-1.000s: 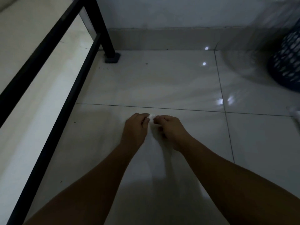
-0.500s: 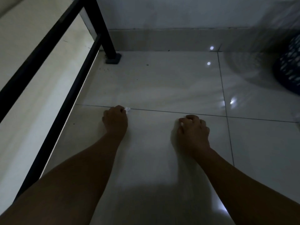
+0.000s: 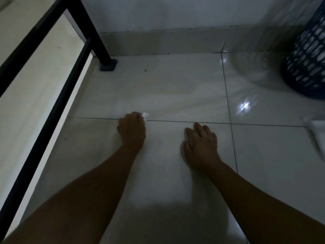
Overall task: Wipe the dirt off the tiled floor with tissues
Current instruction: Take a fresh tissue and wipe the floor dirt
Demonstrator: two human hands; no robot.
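My left hand [image 3: 131, 128] is curled round a small white wad of tissue [image 3: 145, 115], which pokes out past my fingertips at a grout line of the glossy tiled floor [image 3: 175, 95]. To its right, my right hand [image 3: 201, 141] rests on the tile with its fingers bent; whether it holds any tissue is hidden. Small dark specks of dirt [image 3: 145, 70] lie on the far tile near the black leg.
A black metal frame [image 3: 52, 106] with a footed leg [image 3: 108, 65] runs along the left. A dark blue perforated basket [image 3: 307, 55] stands at the back right. Something white and blurred [image 3: 316, 129] lies at the right edge. The wall skirting [image 3: 167, 43] closes the far side.
My hands were together on the tissue and have drawn apart. The left hand has taken the tissue up to the grout line, and the right hand has settled on the tile.
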